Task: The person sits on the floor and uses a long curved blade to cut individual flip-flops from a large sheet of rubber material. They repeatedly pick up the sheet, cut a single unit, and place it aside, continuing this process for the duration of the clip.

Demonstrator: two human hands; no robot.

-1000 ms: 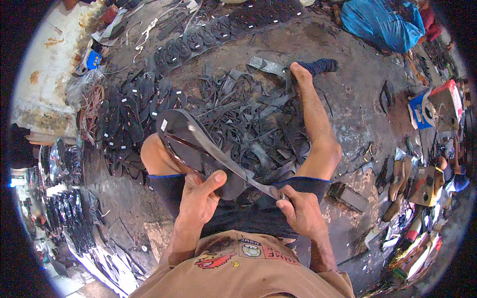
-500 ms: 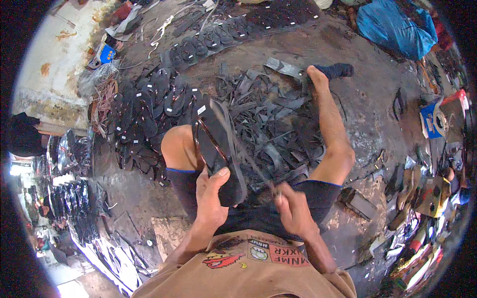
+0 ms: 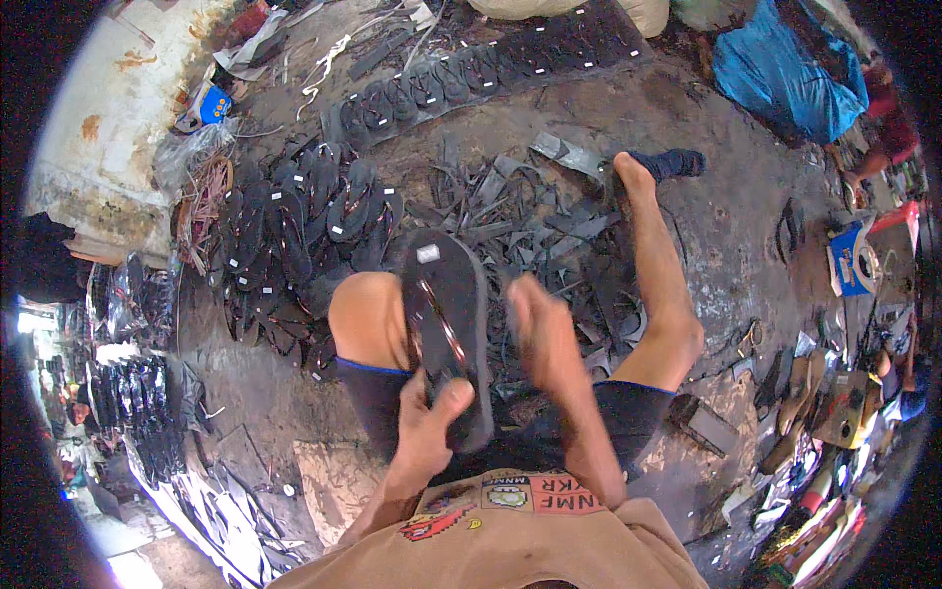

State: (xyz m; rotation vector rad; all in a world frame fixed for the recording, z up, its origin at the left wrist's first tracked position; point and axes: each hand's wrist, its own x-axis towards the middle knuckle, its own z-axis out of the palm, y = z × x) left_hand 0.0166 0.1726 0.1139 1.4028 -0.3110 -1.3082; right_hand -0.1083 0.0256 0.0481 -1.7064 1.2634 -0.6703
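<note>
My left hand [image 3: 430,424] grips a black flip-flop [image 3: 449,294] by its heel end, the thumb lying on top of the footbed. A small white label sits near the toe, and the shiny dark strap crosses the middle. To the right of the flip-flop, apart from its edge, is my right hand [image 3: 546,339], raised and smeared by motion. Its fingers look bent, but whether they hold anything does not show. Beneath and beyond both hands lies a heap of black rubber offcuts [image 3: 525,221] between my legs.
Finished-looking flip-flops [image 3: 285,226] are piled left of my knee, and more stand in a row [image 3: 422,90] farther off. Scissors [image 3: 751,337] and a dark block [image 3: 705,425] lie right of my leg. A blue bundle [image 3: 785,74] sits at the far right.
My right hand has moved up and forward from near my lap, and the thin dark strip beside it no longer shows. The flip-flop has shifted slightly right and toward me.
</note>
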